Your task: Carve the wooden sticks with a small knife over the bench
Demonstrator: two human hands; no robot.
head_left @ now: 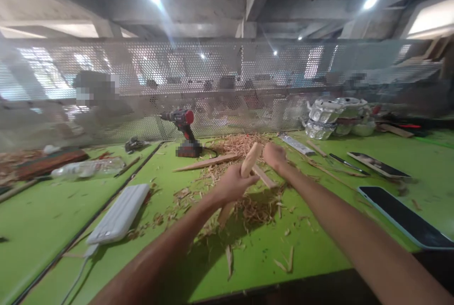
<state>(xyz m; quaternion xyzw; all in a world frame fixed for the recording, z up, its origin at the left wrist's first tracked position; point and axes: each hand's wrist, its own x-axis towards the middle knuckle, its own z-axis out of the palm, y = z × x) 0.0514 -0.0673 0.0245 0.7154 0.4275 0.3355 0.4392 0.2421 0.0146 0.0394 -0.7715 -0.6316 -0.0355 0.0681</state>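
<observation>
My left hand (232,183) is wrapped round a pale carved piece of wood (251,157), its rounded upper end standing out above the thumb. The lower end shows beneath the hand, tilted toward me. My right hand (275,156) is a closed fist just right of the wood's tip; whatever it grips is hidden from this side. Below and between the hands lies a short flat wood strip (264,176). Behind my left hand rests a longer pointed wood strip (205,162), among curled wood shavings (236,144).
A cordless drill (184,130) stands near the perforated screen (220,59). At left are a white power bank (118,215) with a cable and a plastic bottle (88,168). Toward the right lie a phone (400,213), a dark-topped strip (378,164), a thin pen-like tool (349,163) and foil-wrapped bundles (321,118).
</observation>
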